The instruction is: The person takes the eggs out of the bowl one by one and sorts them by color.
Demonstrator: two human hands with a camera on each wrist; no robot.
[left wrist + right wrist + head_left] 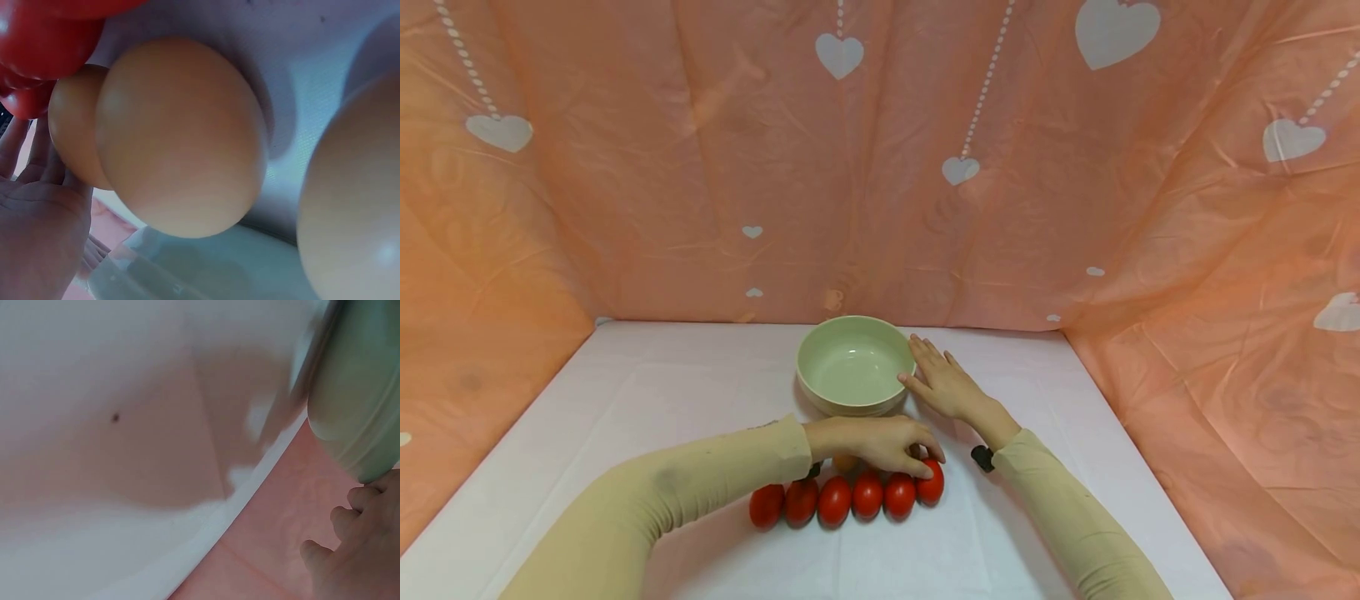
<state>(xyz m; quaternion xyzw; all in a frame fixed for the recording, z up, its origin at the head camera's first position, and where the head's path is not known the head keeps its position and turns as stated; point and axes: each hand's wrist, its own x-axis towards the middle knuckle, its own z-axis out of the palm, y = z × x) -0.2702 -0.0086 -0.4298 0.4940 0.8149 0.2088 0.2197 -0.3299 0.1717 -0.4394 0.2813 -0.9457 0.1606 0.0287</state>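
Note:
A row of several red, glossy, egg-shaped tomatoes [835, 502] lies on the white cloth. At the row's right end, my left hand [891, 444] pinches the last tomato [932, 483] between thumb and fingers. Brown eggs [184, 137] lie behind the row; from the head, my left hand and wrist mostly hide them. Farther back stands a pale green bowl [855, 407], its visible inside bare. Against the bowl's right side rests my right hand [950, 387], fingers straight and thumb by the rim. The right wrist view shows those fingers [347, 522] beside the bowl's outer wall.
A white cloth [700, 367] covers the table. Pink-orange curtains [880, 250] with white hearts hang at the back and both sides, the back one close behind the bowl. My left forearm [700, 479] crosses over the left part of the row.

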